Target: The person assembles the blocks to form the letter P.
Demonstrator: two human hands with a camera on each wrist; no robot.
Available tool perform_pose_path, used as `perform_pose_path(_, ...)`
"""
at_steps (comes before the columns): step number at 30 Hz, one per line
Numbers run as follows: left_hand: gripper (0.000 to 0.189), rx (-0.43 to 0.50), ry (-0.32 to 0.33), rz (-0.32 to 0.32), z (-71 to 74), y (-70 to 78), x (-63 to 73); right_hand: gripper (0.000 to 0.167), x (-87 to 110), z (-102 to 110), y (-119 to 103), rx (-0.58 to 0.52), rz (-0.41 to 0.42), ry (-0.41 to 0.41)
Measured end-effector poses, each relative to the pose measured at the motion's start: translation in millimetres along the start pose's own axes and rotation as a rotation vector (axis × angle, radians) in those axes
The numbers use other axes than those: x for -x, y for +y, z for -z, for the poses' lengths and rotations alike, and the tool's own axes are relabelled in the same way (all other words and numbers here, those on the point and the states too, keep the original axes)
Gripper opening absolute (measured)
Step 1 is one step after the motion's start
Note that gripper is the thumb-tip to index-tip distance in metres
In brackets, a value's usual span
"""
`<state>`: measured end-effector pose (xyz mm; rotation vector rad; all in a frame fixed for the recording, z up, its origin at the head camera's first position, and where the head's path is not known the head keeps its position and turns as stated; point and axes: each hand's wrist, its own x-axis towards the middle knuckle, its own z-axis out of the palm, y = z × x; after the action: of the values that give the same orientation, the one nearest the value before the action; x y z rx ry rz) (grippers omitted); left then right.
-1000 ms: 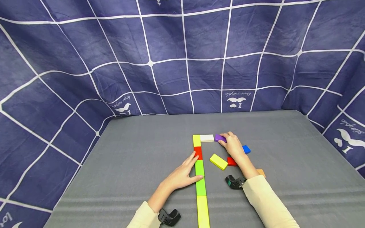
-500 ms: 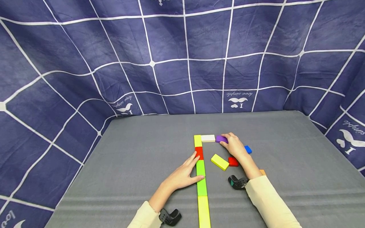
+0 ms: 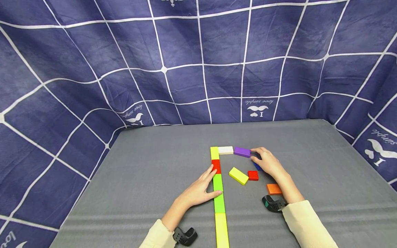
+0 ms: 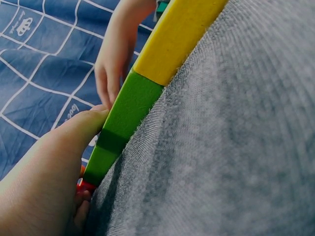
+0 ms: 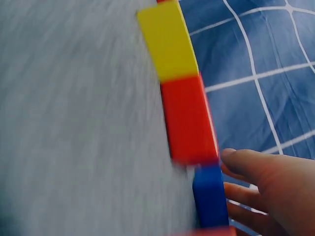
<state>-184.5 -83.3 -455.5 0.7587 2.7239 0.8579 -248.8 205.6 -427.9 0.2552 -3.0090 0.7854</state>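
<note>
A person's left hand (image 3: 198,191) rests, fingers extended, on the already lined-up block column (image 3: 218,182) left of the white block (image 3: 225,150) as the right hand (image 3: 268,163), gripping nothing, hovers by the purple block (image 3: 242,152) to its right, four nearer loose blocks (image 3: 238,176) apparently unplaced.

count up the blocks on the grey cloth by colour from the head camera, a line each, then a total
Yellow: 3
Red: 2
Green: 2
White: 1
Purple: 1
Blue: 1
Orange: 1
Total: 11 in view, the nearest yellow cut off by the frame.
</note>
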Motion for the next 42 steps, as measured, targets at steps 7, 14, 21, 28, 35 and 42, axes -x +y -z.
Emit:
perform_pose_path(7,0.078,-0.011,0.009,-0.024,0.3,-1.0,-0.3,0.05,20.1,8.9,25.8,-0.1,0.096,-0.049)
perform_pose_path(14,0.078,-0.011,0.008,-0.025,1.2,0.4,-0.1,0.044,29.4,16.9,36.9,-0.174,0.16,-0.143)
perform_pose_path(21,0.078,-0.01,0.004,-0.028,-0.2,0.7,0.1,0.03,32.4,21.6,36.8,-0.033,0.113,-0.046)
perform_pose_path(28,0.078,0.0,0.01,-0.023,0.9,-0.9,0.9,0.046,33.0,23.0,31.3,-0.002,0.008,-0.031)
perform_pose_path(35,0.078,0.006,0.008,-0.005,1.6,-2.1,2.3,0.037,31.9,27.1,31.6,-0.063,0.088,-0.102)
perform_pose_path(42,0.078,-0.002,0.01,-0.02,0.6,-1.2,-0.3,0.038,23.8,9.7,22.4,-0.035,0.0,0.016)
